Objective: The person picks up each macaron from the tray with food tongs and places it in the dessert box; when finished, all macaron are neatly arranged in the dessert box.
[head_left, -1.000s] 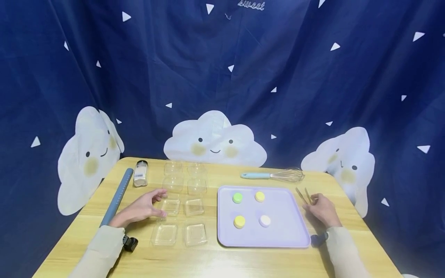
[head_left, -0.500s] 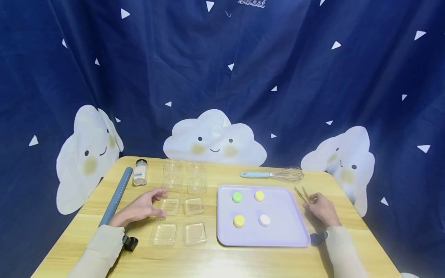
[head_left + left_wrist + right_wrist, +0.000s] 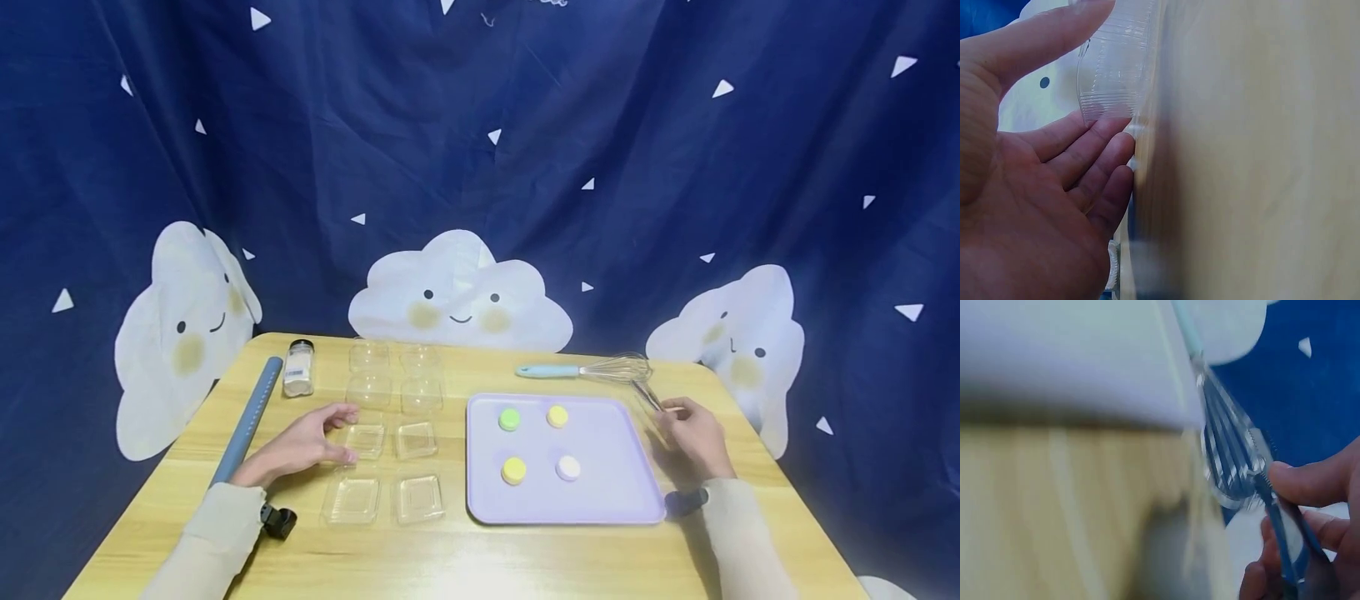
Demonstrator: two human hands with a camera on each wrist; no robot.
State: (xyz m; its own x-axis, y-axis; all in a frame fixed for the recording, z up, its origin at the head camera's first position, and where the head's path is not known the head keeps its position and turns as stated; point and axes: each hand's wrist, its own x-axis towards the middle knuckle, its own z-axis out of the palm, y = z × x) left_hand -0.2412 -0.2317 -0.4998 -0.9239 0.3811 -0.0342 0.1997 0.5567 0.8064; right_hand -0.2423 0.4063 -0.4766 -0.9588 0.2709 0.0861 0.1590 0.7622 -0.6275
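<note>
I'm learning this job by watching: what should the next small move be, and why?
Probably bring the tongs toward the white-topped disc: the right hand holds them beside the tray, where the disc sits, and the left hand is at a clear container.

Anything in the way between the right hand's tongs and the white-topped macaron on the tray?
Only the tray's right rim; past it, nothing visible blocks the macaron. The whisk lies beyond the tray.
</note>
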